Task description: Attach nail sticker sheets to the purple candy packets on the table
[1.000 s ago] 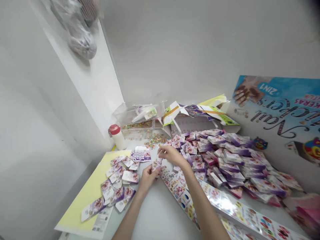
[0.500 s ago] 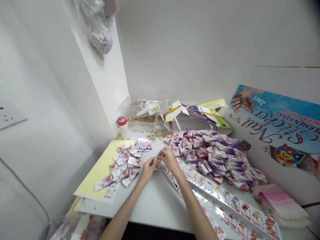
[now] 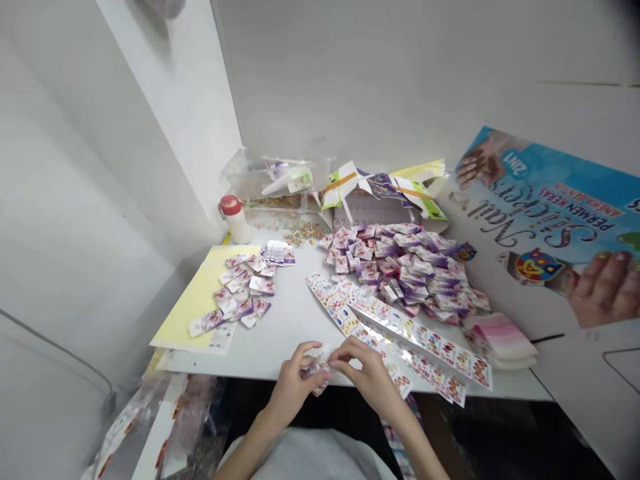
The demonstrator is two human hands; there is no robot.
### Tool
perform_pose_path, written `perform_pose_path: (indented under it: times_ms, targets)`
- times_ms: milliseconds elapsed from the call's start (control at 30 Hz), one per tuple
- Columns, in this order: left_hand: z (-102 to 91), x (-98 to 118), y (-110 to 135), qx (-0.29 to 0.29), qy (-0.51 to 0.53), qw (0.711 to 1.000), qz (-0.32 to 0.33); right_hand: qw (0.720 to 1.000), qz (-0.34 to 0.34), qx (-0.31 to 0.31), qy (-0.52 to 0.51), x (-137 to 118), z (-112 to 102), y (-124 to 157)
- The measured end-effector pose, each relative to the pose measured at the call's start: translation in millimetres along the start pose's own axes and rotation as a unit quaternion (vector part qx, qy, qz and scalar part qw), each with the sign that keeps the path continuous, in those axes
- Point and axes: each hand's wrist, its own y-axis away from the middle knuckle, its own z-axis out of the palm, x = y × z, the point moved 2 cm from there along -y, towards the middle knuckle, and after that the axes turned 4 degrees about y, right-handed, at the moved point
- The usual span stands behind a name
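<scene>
Close to the table's front edge, my left hand (image 3: 293, 380) is closed around a small pale packet (image 3: 320, 364), printed in colour and partly hidden by fingers. Thumb and fingers of my right hand (image 3: 369, 375) pinch at the packet's right side. What exactly the packet contains is too small to make out. Just right of my hands lie long sticker strips (image 3: 420, 337) with rows of colourful motifs. Beyond them is a heap of small purple-and-white printed packets (image 3: 400, 257). Similar small packets (image 3: 240, 300) lie scattered on a yellow sheet (image 3: 187, 303) at the left.
A red-lidded bottle (image 3: 235, 220) stands at the back left beside a see-through plastic tray (image 3: 277, 183). Tiny coloured pieces (image 3: 304, 233) are strewn before it. An opened carton (image 3: 383, 203) sits behind the heap. A large Nail Stickers box (image 3: 550, 220) borders the right side.
Both hands have moved from mid-table back toward me with the packet, now near the front edge. My view has tilted downward. The strips' near ends are no longer under my right arm.
</scene>
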Motion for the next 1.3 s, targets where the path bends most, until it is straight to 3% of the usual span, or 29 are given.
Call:
perform_pose_path:
  times_ms: [233,433,633,833,967,1067,1133,1200,1300]
  targets:
    - [0.8,8,23,0.009,-0.049,0.998,0.030,0.999,0.008,-0.033,-0.011,-25,2,23]
    - [-2.5,16,22,0.009,-0.131,0.990,0.046,0.999,0.049,0.021,-0.001,-29,-2,22]
    - [1.2,26,22,-0.003,-0.175,0.981,0.080,0.997,0.073,0.021,-0.016,-33,-3,20]
    - [-1.8,30,25,0.001,-0.140,0.987,0.077,0.989,0.129,0.037,-0.058,-30,-2,12]
    - [-5.4,28,26,0.032,-0.091,0.994,0.059,0.998,0.067,0.000,-0.020,-38,-3,10]
    - [-5.0,29,25,0.044,-0.050,0.997,0.038,0.995,0.059,-0.040,-0.066,-39,-4,6]
    - [-4.0,32,24,0.051,-0.023,0.998,0.037,0.981,0.097,-0.057,-0.158,-37,-1,3]
    - [-2.9,35,23,0.042,0.005,0.998,0.035,0.948,0.154,-0.075,-0.269,-33,3,1]
    - [-2.4,40,22,-0.015,0.047,0.998,0.026,0.913,0.211,-0.053,-0.345,-28,8,-2]
